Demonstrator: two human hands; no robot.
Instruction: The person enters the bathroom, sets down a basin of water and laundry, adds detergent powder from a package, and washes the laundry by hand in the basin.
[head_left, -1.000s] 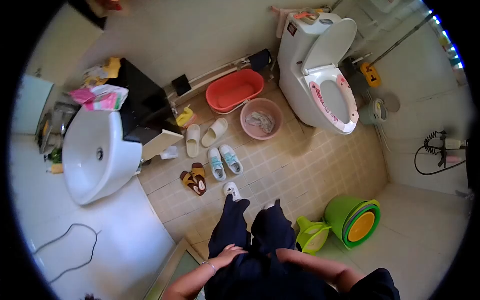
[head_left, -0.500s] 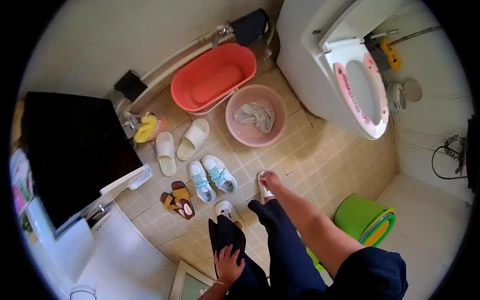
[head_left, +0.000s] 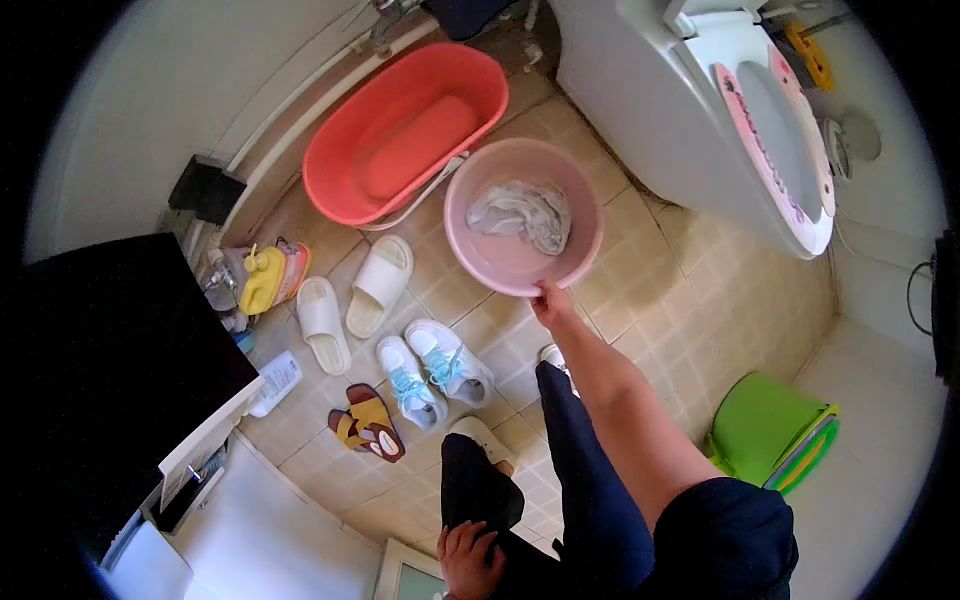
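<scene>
A pink round basin stands on the tiled floor with a wet whitish cloth lying in it. My right hand grips the basin's near rim, fingers closed on the edge. Low in the view, my left hand rests on my dark trouser leg, its fingers spread and holding nothing. Behind the basin sits an empty red oval tub, close to the basin's left side.
White slippers, white sneakers and brown sandals lie left of my feet. A toilet stands upper right, green buckets lower right, a black cabinet left. A yellow bottle is by the wall.
My right hand has reached forward from my lap and taken hold of the basin's rim. My left hand has stayed on my leg. The view has moved closer to the floor.
</scene>
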